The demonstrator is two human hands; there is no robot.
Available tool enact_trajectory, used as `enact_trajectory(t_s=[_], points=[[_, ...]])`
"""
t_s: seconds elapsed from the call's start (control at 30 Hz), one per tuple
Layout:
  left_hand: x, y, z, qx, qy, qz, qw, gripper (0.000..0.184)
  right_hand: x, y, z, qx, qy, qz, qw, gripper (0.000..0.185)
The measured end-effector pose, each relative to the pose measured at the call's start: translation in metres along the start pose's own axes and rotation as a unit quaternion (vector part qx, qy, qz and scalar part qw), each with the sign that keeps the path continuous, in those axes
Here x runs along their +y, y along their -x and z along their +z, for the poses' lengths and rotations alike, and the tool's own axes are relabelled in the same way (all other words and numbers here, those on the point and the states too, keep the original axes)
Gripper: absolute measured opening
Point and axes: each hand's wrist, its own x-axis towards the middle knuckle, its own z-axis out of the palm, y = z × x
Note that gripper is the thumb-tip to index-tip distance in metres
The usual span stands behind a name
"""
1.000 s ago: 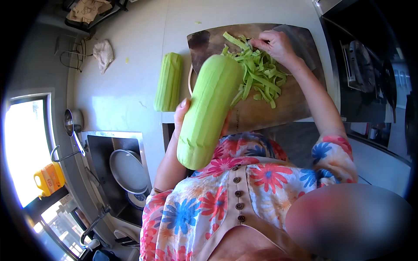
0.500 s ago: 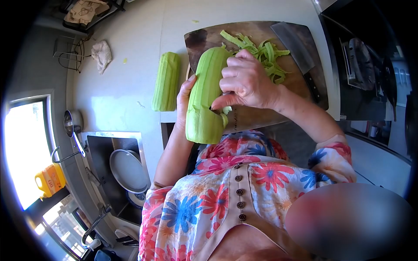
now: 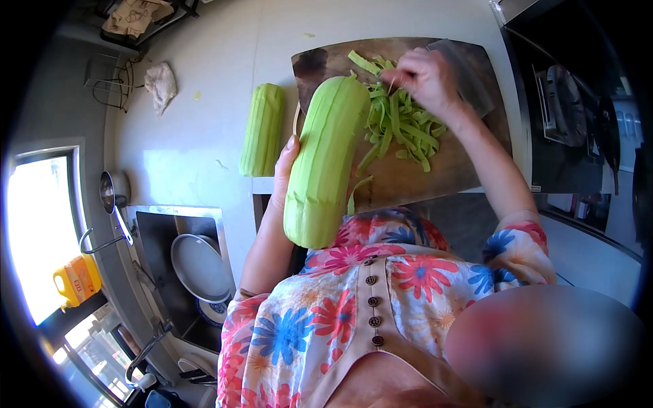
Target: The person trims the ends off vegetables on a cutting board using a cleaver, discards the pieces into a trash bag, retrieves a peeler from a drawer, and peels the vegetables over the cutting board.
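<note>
My left hand (image 3: pixel 286 163) is wrapped round a large peeled green gourd (image 3: pixel 323 170), held tilted in front of my body above the cutting board's near left edge. Only the thumb side of that hand shows; the other fingers are hidden behind the gourd. My right hand (image 3: pixel 428 78) is closed, fingers pinched, above the heap of green peel strips (image 3: pixel 405 129) on the wooden cutting board (image 3: pixel 462 163). What it grips is blurred and too small to tell. A thin peel strip (image 3: pixel 355 194) hangs beside the gourd's lower right side.
Another peeled gourd piece (image 3: pixel 262 132) lies on the white counter (image 3: pixel 204 156) left of the board. The cleaver blade (image 3: pixel 469 78) rests at the board's far right, partly behind my right arm. A sink (image 3: pixel 160 238) holding a pan (image 3: pixel 201 268) is at left.
My right hand has left the gourd and moved up and right over the peel heap. The gourd's lower end has dropped slightly and its surface has turned. The heap has spread toward me.
</note>
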Motion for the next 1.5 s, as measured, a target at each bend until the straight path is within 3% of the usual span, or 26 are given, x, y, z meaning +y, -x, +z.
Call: enact_trajectory(t_s=[0.13,0.2,0.27,0.37,0.43,0.5,0.57,0.63,0.67,0.77,1.0,1.07,1.17,1.27,1.3,1.33,1.37,1.43,1.5], points=[[0.011,-0.001,0.014,0.032,-0.073,-0.015,0.997,0.067,-0.067,0.007,0.006,-0.03,-0.065,-0.074,0.995,0.047],[0.007,-0.009,0.019,0.07,-0.008,0.029,0.997,0.06,-0.091,0.008,0.006,-0.042,-0.095,-0.094,0.99,0.048],[0.004,-0.014,0.026,0.093,0.103,0.061,0.989,0.053,-0.096,0.006,0.009,-0.041,-0.119,-0.105,0.986,0.048],[0.002,-0.01,0.03,0.111,0.041,0.04,0.992,0.055,-0.081,0.003,0.01,-0.047,-0.079,-0.119,0.989,0.049],[0.003,-0.01,0.0,0.028,0.007,-0.013,0.999,0.064,-0.053,-0.001,0.013,-0.049,-0.017,-0.117,0.992,0.051],[0.002,0.001,0.01,-0.016,0.045,-0.061,0.997,0.065,-0.007,0.0,0.019,-0.01,-0.129,0.005,0.992,0.052],[0.0,0.003,0.006,-0.072,0.008,-0.051,0.996,0.075,0.04,0.009,0.01,-0.061,0.029,0.078,0.995,0.042],[-0.003,0.009,0.017,-0.078,-0.027,-0.011,0.997,0.078,0.048,0.012,-0.002,-0.042,0.069,0.082,0.993,0.04],[-0.002,0.013,0.019,0.0,-0.028,-0.006,1.0,0.08,0.044,0.011,-0.005,-0.037,0.087,0.085,0.992,0.039],[-0.001,0.003,0.01,0.051,-0.012,0.013,0.999,0.079,0.016,0.01,-0.002,-0.001,0.009,0.056,0.998,0.038],[0.005,-0.005,0.027,0.074,0.031,0.022,0.997,0.059,-0.079,0.016,0.009,-0.048,-0.074,-0.076,0.993,0.046],[0.002,-0.011,0.036,0.097,0.076,0.06,0.991,0.052,-0.091,0.013,0.009,-0.039,-0.104,-0.092,0.99,0.047],[0.003,-0.008,0.036,0.06,0.053,0.042,0.996,0.046,-0.083,0.01,0.01,-0.049,-0.089,-0.105,0.989,0.048],[0.001,0.0,0.022,0.033,-0.007,-0.01,0.999,0.061,-0.047,0.004,0.01,-0.05,0.004,-0.105,0.993,0.046],[-0.002,0.001,0.018,0.032,0.007,-0.027,0.999,0.064,-0.024,0.004,0.014,-0.031,-0.024,-0.047,0.998,0.046],[-0.005,0.001,0.013,0.007,-0.038,-0.008,0.999,0.075,0.004,0.005,0.014,-0.041,-0.02,0.004,0.999,0.044],[-0.006,0.004,0.011,-0.028,-0.05,0.003,0.998,0.077,0.018,0.004,0.004,-0.044,0.066,-0.009,0.997,0.043],[-0.006,0.009,0.01,-0.097,-0.074,0.025,0.992,0.08,0.04,0.014,0.001,-0.053,0.059,0.045,0.996,0.04],[-0.006,0.009,0.012,-0.082,-0.063,0.029,0.994,0.087,0.031,0.012,-0.002,-0.044,0.024,0.067,0.997,0.04]])
